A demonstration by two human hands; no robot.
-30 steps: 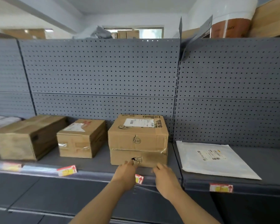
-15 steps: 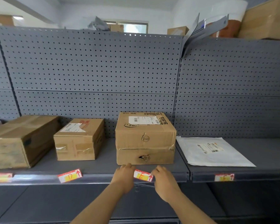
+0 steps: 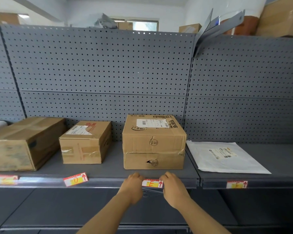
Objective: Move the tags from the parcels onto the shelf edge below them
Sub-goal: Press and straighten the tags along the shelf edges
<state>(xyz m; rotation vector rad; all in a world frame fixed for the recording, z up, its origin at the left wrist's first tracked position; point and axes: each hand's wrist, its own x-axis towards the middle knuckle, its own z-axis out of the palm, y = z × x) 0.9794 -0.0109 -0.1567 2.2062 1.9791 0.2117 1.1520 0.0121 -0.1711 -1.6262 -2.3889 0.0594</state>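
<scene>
Just below the stacked cartons (image 3: 154,144), on the shelf edge (image 3: 108,181), sits the E tag (image 3: 152,183): white and red with a yellow patch and a red arrow pointing up at the stack. My left hand (image 3: 132,184) has curled fingers on the tag's left end and my right hand (image 3: 172,186) has them on its right end. I see both from the back, so I can't tell exactly how the fingertips lie. I judge they are pinching the tag at both ends to keep it level and seat it along the rail, centred under the parcel it names.

Left of the stacked cartons, a D tag (image 3: 76,179) is on the same edge, tilted, under a small carton (image 3: 85,146). Further left, another tag (image 3: 5,179) lies behind a clear strip under a long carton (image 3: 22,146); I can't read its letter. Right of the stack, an F tag (image 3: 237,184) sits on the next bay's edge, below a flat white mailer (image 3: 225,157). I see no tag left on any parcel here, so this row looks close to done.

The shelf is dark grey metal with a perforated back panel (image 3: 100,65) rising behind the stack. Above it more boxes crowd the top, under a pale wall and a bright window.
</scene>
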